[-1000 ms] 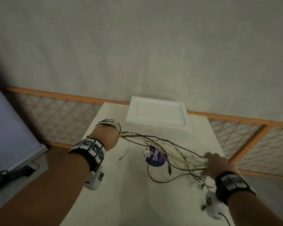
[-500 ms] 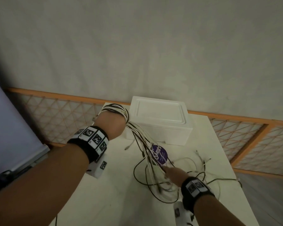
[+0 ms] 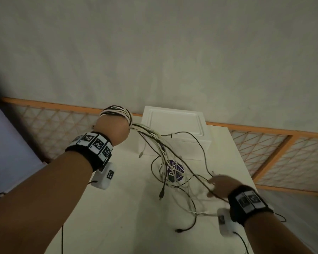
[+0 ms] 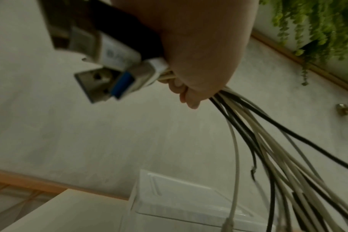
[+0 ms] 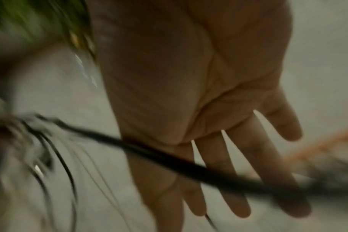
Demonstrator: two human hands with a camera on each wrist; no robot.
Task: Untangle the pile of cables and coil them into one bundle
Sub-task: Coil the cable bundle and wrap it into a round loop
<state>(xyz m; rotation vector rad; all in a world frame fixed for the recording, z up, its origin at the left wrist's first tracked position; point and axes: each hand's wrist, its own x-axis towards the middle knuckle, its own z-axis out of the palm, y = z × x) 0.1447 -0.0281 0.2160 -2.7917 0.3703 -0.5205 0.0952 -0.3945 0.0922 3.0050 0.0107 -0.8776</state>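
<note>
Head view, left hand (image 3: 112, 129) fingers clenched around coiled cables (image 3: 117, 113), right hand (image 3: 219, 186) fingers spread

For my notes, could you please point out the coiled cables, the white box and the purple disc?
coiled cables (image 3: 117, 111), head view, loops round the left hand.
white box (image 3: 174, 120), head view, lid top.
purple disc (image 3: 177, 170), head view, printed face.

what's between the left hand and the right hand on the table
In the head view, loose black and white cables trail from the left hand across a purple disc to the open right hand.
</note>
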